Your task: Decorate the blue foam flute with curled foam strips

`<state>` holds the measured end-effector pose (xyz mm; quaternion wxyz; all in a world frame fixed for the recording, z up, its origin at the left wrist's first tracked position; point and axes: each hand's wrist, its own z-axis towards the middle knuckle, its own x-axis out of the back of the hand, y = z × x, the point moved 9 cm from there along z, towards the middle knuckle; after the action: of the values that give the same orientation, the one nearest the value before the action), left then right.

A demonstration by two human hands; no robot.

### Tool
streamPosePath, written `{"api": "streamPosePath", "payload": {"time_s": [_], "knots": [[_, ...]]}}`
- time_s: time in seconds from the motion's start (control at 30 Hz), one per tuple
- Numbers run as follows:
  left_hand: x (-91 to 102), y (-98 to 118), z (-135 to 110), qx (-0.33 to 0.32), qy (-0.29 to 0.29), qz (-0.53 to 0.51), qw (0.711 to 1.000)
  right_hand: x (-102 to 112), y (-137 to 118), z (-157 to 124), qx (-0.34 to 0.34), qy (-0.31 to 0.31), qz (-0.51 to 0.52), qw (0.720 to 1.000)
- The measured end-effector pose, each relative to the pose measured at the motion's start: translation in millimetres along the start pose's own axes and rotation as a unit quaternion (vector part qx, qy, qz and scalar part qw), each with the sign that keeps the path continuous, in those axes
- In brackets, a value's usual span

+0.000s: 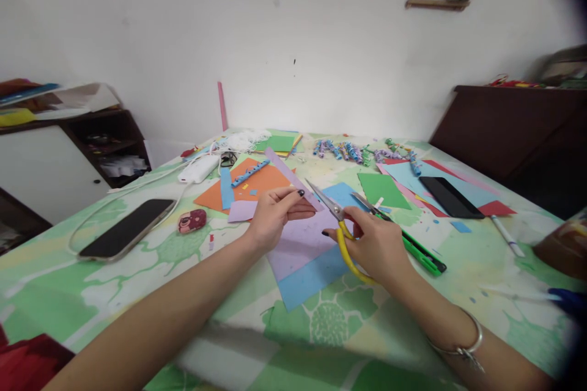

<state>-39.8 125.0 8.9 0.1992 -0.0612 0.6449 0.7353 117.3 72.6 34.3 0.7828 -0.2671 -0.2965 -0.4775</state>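
Note:
My left hand [279, 214] pinches a narrow purple paper strip [288, 172] between thumb and fingers, its free end slanting up and away to the left. In my right hand [378, 241] are yellow-handled scissors [343, 235], blades parted, one tip close to the strip's right side. Beneath both hands lie a purple paper sheet [298, 247] and a blue paper sheet [307, 281]. A green utility knife [422, 252] rests partly behind my right hand. Left of the strip, a rolled blue paper piece [250, 173] lies on an orange sheet [213, 194].
A phone [126, 229] and white power bank [199, 168] with cables lie left, near a red patterned case [192, 221]. Curled paper pieces [353, 151] line the back. At right are a green sheet [383, 189], a black phone [449, 197] and a marker [507, 236].

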Motion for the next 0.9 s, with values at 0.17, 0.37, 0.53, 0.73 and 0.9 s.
{"api": "streamPosePath", "payload": {"time_s": [0.17, 0.37, 0.53, 0.73, 0.9], "knots": [[5.1, 1, 0, -0.004, 0.019, 0.076, 0.997, -9, 46, 9, -0.127, -0.071, -0.051, 0.988], [8.5, -5, 3, 0.023, 0.029, 0.076, 0.996, 0, 138, 9, -0.234, -0.119, -0.155, 0.953], [6.3, -6, 5, 0.022, 0.016, 0.091, 0.995, -5, 208, -7, -0.321, -0.215, -0.192, 0.902], [4.1, 2, 2, -0.059, 0.016, 0.21, 0.976, 9, 185, 1, -0.306, -0.17, -0.177, 0.92], [-9.2, 13, -6, -0.234, -0.003, 0.428, 0.873, 6, 48, 19, -0.1, -0.051, 0.361, 0.926]]}}
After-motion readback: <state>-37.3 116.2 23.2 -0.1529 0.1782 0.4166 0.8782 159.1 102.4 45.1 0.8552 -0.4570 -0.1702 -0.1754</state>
